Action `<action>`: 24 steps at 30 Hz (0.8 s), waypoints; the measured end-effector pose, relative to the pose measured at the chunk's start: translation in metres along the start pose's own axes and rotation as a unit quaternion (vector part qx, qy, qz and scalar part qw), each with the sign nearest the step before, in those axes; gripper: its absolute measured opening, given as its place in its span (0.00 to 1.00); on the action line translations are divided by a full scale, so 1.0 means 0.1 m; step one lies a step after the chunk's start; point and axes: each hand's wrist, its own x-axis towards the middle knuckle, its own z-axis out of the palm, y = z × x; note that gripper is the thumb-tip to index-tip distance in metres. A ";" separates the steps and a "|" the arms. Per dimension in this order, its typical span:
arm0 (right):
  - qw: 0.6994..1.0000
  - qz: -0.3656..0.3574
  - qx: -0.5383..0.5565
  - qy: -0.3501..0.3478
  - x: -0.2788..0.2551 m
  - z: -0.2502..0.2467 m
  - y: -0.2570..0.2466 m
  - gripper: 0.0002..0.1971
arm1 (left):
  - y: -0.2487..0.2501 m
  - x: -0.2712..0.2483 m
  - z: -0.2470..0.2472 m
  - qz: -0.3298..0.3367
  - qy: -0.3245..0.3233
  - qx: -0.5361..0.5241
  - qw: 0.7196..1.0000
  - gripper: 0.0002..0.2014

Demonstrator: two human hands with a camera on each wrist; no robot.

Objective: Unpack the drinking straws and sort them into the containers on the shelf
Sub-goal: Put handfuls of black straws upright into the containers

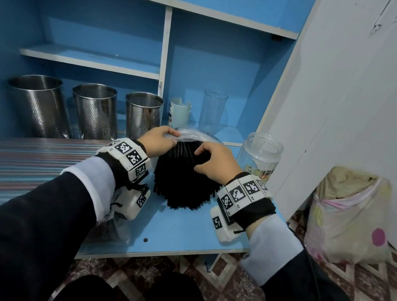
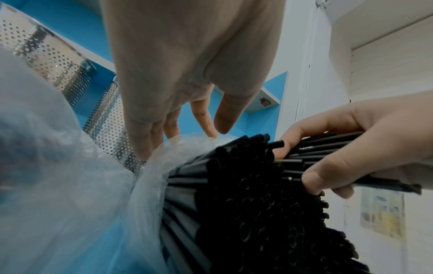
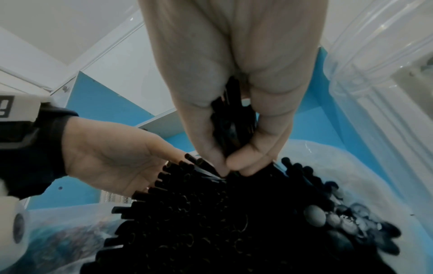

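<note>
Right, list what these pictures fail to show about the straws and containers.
- Far ends of the black straws: head view, covered by the left hand, right hand and plastic bag.
- Insides of the steel containers: head view, hidden by their walls.
- Label on the clear jar: too small in head view, blurred in left wrist view.

Metal canisters (image 1: 94, 111) and jar (image 1: 260, 156) flank the straws (image 1: 185, 180).

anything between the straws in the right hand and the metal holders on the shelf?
Yes. The left hand and the clear wrapper it holds lie between the right hand, gripping black straws, and the nearest metal holder. Lifting over them looks open.
</note>
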 end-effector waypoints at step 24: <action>0.999 -0.020 0.033 0.004 -0.51 -0.57 0.07 0.17 | 0.50 -0.26 0.45 0.382 -0.101 0.192 0.898 0.29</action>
